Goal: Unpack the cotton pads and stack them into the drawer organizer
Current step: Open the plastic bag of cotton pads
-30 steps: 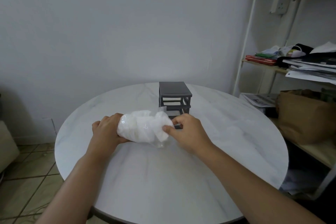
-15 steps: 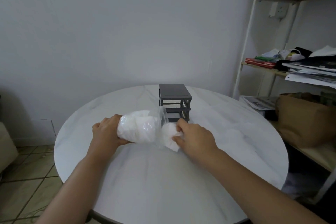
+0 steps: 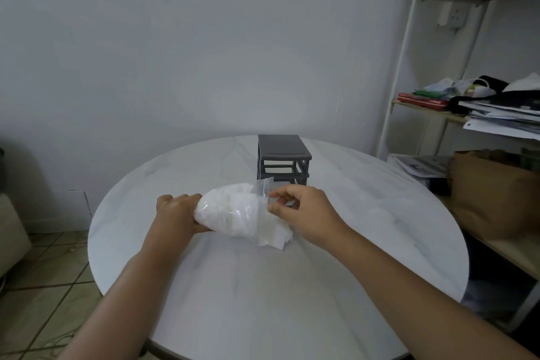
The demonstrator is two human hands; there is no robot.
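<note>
Left hand (image 3: 175, 215) clamping the cotton-pad bag (image 3: 230, 215) on the table (image 3: 365, 213) before the grey drawer organizer (image 3: 283, 159), right hand (image 3: 304, 210) seemingly pinching its open mouth; best pulling pads out gently, bag steadied.

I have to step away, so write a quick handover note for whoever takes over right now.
Left hand: grip shut on the closed end of the plastic bag of cotton pads.
Right hand: fingers pinching the bag's open end, where some pads are spilling onto the table.
Drawer organizer: just behind the bag.
Done: bag opened.
Left: take the pads out and stack them in the organizer.
</note>
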